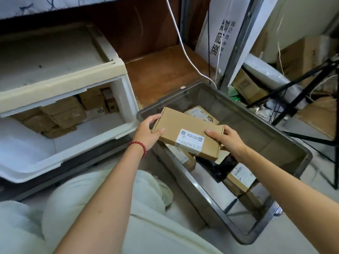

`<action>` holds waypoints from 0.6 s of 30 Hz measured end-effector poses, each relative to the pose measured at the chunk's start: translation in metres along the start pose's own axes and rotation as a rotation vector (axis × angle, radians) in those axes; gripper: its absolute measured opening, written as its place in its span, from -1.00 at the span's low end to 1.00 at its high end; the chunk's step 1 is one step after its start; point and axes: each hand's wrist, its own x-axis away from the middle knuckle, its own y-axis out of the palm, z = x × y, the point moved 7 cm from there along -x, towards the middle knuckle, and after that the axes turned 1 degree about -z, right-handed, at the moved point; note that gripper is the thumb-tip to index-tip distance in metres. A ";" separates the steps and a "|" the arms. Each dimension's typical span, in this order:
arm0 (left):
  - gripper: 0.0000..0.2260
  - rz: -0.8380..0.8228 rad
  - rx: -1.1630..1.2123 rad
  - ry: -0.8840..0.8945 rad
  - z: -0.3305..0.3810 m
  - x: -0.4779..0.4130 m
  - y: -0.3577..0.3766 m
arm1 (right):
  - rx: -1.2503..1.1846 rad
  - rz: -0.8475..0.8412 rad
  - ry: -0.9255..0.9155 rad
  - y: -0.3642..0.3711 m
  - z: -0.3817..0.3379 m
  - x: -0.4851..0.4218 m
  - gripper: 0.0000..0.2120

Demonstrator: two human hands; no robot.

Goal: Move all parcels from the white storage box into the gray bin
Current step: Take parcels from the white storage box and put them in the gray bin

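A flat brown cardboard parcel [185, 129] with a white label hangs over the near left part of the gray bin [286, 143]. My left hand [148, 133] grips its left end and my right hand [225, 139] grips its right end. Inside the bin lie several parcels: a brown one at the back [201, 114], a labelled one at the front [240, 177] and a black bag [216, 167]. The white storage box [88, 143] stands at the left with its front flap open, and several brown parcels [60, 114] are stacked deep inside.
My knees in pale trousers [102, 198] fill the lower left, beside the bin. A white cable [183, 48] hangs over a brown wooden floor panel. A black tripod [293, 99], a metal shelf post and cardboard boxes crowd the right behind the bin.
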 end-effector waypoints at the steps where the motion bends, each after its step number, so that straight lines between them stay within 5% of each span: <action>1: -0.56 -0.033 -0.025 0.014 0.003 -0.004 0.008 | 0.031 -0.004 0.002 -0.009 0.003 -0.001 -0.59; 8: -0.46 -0.135 -0.376 0.124 0.033 -0.032 0.073 | 0.351 -0.088 0.017 -0.043 0.028 -0.008 -0.58; 14: -0.31 -0.407 -0.603 0.202 0.032 -0.038 0.144 | 0.459 -0.151 -0.017 -0.031 0.049 -0.014 -0.56; 18: -0.49 -0.523 -0.738 0.175 0.011 -0.039 0.167 | 0.533 -0.226 0.053 -0.018 0.076 -0.020 -0.56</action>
